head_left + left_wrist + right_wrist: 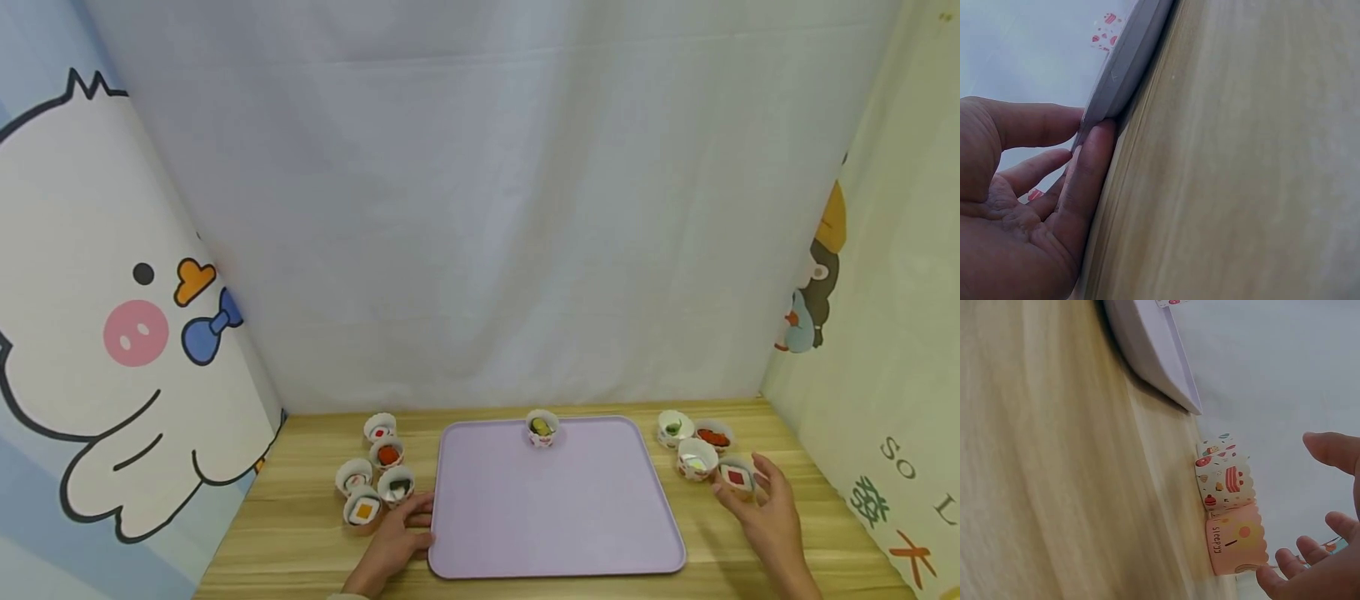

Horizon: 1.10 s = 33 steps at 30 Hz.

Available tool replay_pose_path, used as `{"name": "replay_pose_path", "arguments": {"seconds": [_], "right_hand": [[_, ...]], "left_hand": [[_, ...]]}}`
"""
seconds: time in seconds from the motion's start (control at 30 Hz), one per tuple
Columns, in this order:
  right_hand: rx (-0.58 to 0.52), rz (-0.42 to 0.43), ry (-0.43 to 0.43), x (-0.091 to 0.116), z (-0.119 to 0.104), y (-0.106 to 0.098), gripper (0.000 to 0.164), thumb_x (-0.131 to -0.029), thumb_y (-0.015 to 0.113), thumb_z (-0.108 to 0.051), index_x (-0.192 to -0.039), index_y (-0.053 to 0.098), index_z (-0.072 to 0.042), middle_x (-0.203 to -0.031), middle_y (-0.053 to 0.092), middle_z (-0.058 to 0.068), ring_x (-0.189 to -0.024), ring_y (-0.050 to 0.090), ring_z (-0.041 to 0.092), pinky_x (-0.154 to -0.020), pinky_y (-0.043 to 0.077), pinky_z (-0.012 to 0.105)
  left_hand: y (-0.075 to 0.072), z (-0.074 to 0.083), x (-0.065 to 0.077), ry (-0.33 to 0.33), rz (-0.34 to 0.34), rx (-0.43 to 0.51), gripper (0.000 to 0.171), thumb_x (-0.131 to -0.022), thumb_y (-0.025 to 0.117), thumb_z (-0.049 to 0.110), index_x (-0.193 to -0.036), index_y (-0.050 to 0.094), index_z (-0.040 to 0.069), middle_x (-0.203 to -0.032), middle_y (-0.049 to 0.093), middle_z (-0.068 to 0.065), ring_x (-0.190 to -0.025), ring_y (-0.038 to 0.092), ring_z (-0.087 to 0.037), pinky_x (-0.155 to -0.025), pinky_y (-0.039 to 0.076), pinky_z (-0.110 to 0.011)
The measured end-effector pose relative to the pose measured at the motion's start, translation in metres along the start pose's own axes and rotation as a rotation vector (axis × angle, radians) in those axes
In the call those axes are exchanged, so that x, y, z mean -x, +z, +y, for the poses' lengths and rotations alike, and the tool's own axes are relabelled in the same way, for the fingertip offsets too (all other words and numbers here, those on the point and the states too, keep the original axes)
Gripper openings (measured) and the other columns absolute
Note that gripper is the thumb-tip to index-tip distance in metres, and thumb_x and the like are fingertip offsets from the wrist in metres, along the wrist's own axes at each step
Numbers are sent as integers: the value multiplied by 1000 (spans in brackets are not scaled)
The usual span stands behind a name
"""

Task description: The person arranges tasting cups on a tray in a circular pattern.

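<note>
My left hand (399, 537) touches the left edge of a lilac tray (555, 508) with fairly straight fingers. Close up in the left wrist view, the thumb and fingertips meet the tray's rim (1122, 69). On the tray's far edge sits a paper cupcake cup (542, 428) with something green and yellow inside. My right hand (772, 508), fingers spread, is around a pink paper cup (1238, 540) holding a red-and-white square piece (737, 476). The right wrist view shows a gap between thumb and cup; whether a fingertip touches it I cannot tell.
Beside the pink cup stand a cup with a pale piece (697, 461), a cup with green bits (675, 428) and a cup with red bits (714, 436). Several more filled cups (365, 510) cluster left of the tray. A white curtain (487, 208) closes the table's (300, 550) back.
</note>
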State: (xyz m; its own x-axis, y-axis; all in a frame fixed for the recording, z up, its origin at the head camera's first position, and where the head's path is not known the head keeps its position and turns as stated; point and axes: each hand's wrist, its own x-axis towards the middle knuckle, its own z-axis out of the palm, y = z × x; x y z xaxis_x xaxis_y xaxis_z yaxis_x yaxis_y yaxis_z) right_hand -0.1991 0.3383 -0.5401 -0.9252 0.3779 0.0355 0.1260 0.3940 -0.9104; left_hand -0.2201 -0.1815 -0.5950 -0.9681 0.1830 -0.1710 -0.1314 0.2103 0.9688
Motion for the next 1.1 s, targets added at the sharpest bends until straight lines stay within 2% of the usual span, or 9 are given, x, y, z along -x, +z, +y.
{"name": "replay_pose_path", "arguments": {"seconds": [0.27, 0.37, 0.47, 0.6, 0.73, 0.83, 1.0, 1.07, 1.1], "right_hand": [[-5, -10, 42, -3, 5, 2, 92, -90, 71, -25, -156, 12, -2, -161, 13, 26, -144, 20, 47, -113, 27, 59], [32, 9, 70, -2, 6, 2, 89, -90, 71, -29, -156, 17, -4, -159, 18, 27, -140, 28, 48, -99, 44, 38], [79, 50, 89, -1, 6, 2, 85, -90, 71, -33, -155, 24, -6, -157, 25, 26, -136, 34, 45, -88, 41, 29], [83, 113, 88, -2, 7, 2, 83, -88, 72, -34, -153, 28, -6, -155, 30, 24, -135, 35, 43, -98, 37, 45], [78, 133, 72, -6, 9, 1, 84, -87, 74, -29, -153, 28, -4, -155, 29, 25, -137, 33, 41, -103, 34, 46], [77, 98, 81, -9, 12, -1, 89, -87, 75, -30, -155, 23, -3, -158, 24, 25, -140, 30, 42, -96, 36, 34], [57, 39, 115, -16, 18, -2, 97, -87, 74, -34, -157, 13, -4, -162, 16, 23, -142, 27, 45, -103, 39, 45], [42, 32, 115, -19, 21, -1, 97, -87, 74, -31, -157, 11, -4, -163, 14, 22, -144, 24, 45, -110, 32, 57], [36, 28, 117, -21, 21, -2, 98, -88, 74, -29, -157, 10, -5, -163, 14, 22, -145, 23, 45, -111, 31, 57]], "left_hand": [[0, 0, -1, 11, -1, -4, 67, -77, 66, -6, -141, 46, -6, -128, 52, -26, -104, 57, -23, -66, 58, -36], [0, 1, -1, 6, -4, -1, 67, -78, 66, -6, -142, 45, -5, -128, 52, -26, -104, 57, -22, -66, 58, -36], [0, 1, 0, -1, -5, -4, 67, -78, 66, -5, -142, 45, -4, -129, 52, -25, -103, 57, -22, -66, 58, -37], [-1, 0, 0, -6, -6, -8, 67, -79, 65, -5, -143, 45, -4, -129, 52, -25, -103, 57, -22, -66, 58, -37], [-1, 0, 0, -2, -5, -9, 67, -79, 65, -6, -143, 44, -4, -128, 53, -25, -103, 57, -22, -66, 58, -37], [-1, -1, -1, -9, 0, -13, 66, -79, 65, -6, -142, 45, -4, -128, 52, -25, -103, 56, -22, -67, 58, -38], [-1, -3, -2, -18, 5, -15, 65, -80, 64, -7, -142, 45, -5, -127, 52, -25, -102, 56, -22, -67, 58, -38], [-1, -3, -2, -20, 5, -12, 65, -80, 64, -7, -142, 45, -5, -127, 52, -25, -102, 57, -22, -67, 58, -38], [-1, -3, -3, -21, 4, -10, 65, -80, 64, -7, -142, 44, -5, -127, 52, -25, -102, 57, -22, -67, 58, -38]]}}
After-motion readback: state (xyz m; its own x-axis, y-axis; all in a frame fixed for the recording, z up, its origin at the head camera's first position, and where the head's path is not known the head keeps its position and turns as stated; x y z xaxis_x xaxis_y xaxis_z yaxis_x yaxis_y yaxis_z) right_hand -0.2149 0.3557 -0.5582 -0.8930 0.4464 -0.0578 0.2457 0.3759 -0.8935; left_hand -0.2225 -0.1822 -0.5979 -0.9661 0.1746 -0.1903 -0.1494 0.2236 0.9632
